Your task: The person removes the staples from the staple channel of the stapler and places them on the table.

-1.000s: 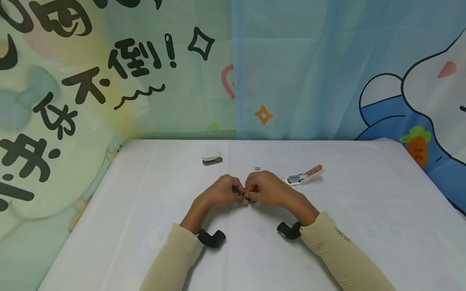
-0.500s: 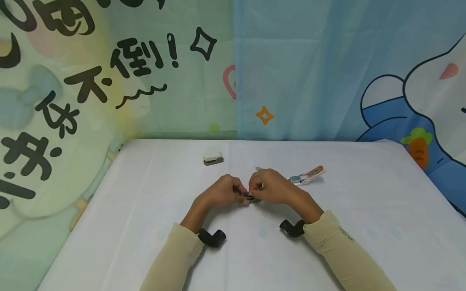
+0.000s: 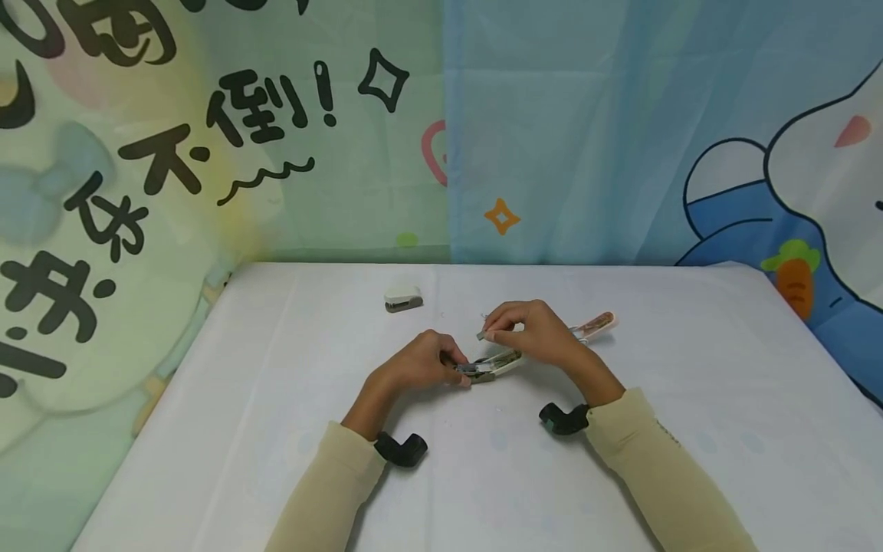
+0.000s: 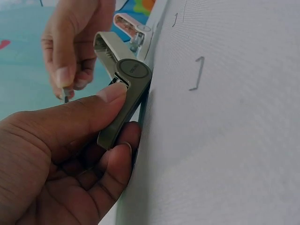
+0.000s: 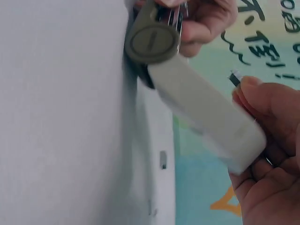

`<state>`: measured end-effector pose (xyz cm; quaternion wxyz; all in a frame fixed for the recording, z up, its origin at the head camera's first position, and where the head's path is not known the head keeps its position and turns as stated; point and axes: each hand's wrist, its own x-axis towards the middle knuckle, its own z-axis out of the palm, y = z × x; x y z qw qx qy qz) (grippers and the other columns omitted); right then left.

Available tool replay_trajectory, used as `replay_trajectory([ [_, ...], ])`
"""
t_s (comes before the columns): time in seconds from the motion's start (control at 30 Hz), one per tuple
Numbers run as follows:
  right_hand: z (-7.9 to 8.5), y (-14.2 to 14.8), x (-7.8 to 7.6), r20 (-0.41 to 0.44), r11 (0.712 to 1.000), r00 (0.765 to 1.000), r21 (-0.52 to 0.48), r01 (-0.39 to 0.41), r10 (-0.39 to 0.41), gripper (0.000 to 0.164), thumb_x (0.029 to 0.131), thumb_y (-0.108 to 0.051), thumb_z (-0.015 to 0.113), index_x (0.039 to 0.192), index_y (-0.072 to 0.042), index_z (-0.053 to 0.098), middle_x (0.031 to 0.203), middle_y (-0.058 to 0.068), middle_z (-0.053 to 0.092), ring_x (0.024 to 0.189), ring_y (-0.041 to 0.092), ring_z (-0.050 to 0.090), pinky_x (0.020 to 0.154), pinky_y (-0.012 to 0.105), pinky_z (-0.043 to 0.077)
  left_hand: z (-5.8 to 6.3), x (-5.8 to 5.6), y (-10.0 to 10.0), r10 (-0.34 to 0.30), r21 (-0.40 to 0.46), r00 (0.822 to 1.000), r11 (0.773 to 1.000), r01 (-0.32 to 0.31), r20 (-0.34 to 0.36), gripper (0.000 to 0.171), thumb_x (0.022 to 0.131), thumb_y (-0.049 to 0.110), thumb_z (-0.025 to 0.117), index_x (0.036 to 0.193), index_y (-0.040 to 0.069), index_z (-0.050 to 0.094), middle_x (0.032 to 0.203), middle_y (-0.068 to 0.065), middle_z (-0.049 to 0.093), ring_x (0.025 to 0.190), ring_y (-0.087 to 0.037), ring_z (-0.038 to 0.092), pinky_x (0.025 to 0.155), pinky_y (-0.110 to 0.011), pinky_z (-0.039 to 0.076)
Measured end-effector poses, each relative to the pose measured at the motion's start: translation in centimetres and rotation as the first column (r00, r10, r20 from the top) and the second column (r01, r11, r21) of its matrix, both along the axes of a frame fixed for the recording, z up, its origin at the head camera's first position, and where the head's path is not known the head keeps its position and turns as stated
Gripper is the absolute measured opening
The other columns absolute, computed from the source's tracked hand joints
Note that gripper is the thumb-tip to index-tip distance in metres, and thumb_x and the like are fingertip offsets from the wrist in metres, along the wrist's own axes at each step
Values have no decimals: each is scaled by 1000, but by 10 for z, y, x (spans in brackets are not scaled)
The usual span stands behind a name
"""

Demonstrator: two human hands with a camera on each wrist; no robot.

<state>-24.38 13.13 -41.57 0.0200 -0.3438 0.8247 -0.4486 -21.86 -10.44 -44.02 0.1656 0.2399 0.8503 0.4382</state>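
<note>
- Stapler [image 4: 135,89], grey and white, lies close against the cloth-covered bench [image 3: 276,399], its white cover swung back from the grey base.
- Left hand [image 3: 422,362] grips the base, thumb on top.
- Right hand [image 3: 533,330] pinches a short strip of staples [image 5: 235,78], apart from the base.
- Second white-and-grey stapler [image 3: 403,299] sits farther back.
- Pinkish stapler [image 3: 596,325] lies open, partly hidden behind the right hand.
- Loose staple [image 4: 198,74] rests on the cloth.

Your left hand [image 3: 418,360] is gripping the opened stapler [image 4: 135,72] while your right hand [image 3: 530,331] is hovering near it, pinching.
</note>
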Motion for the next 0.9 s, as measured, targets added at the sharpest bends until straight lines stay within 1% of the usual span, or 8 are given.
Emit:
replay_trajectory([
  [0.07,5,1,2,39,999,998,8,46,-46,7,89,-3,70,84,1,75,100,9,70,103,26,63,80,31,48,-1,0,-1,2,5,1000,1000,-2,9,19,77,10,84,93,7,74,79,4,67,69,-11,59,63,-25,47],
  [0.2,-3,8,-4,135,992,983,26,123,-125,9,90,-2,69,86,3,75,102,12,70,101,28,63,79,31,50,-1,0,-1,10,21,999,1000,-10,32,18,77,10,84,92,7,74,80,4,68,70,-11,60,64,-25,47],
  [0.3,-16,13,-12,171,988,973,31,154,-157,8,89,-3,70,86,0,76,100,9,70,98,26,64,75,29,51,-1,1,-1,14,25,999,1000,-15,42,18,77,9,84,92,7,73,80,3,68,70,-11,60,64,-25,47],
  [0.33,-17,13,-12,173,987,972,35,158,-161,8,88,-2,70,85,-1,77,100,10,70,97,26,64,75,28,51,-1,1,0,14,24,999,1000,-15,44,19,77,9,84,92,7,73,80,3,68,71,-11,60,64,-25,47],
  [0.47,-20,12,-14,144,986,977,67,152,-160,7,87,-1,72,84,-3,78,95,7,72,94,25,65,76,31,51,0,0,-1,14,20,999,1000,-15,40,19,77,9,83,93,7,74,80,3,68,71,-11,60,65,-25,47],
  [0.63,-21,10,-15,87,978,985,155,137,-151,4,83,-5,76,80,-7,78,90,3,72,92,25,66,82,41,49,-1,0,-1,17,17,999,1000,-18,42,19,77,10,84,93,8,74,80,4,68,71,-11,59,64,-25,47],
  [0.77,-22,12,-15,48,971,990,206,121,-133,4,82,-7,77,79,-5,78,89,4,73,91,26,66,85,45,47,-1,0,-1,25,18,998,1000,-26,55,19,77,10,84,93,8,74,80,3,67,72,-12,59,64,-26,46],
  [0.9,-20,15,-15,27,967,994,233,100,-109,3,83,-5,76,82,-3,78,91,6,73,92,28,66,89,48,44,0,1,-1,30,12,998,999,-31,61,19,77,11,84,93,8,74,81,3,68,72,-12,59,65,-26,47],
])
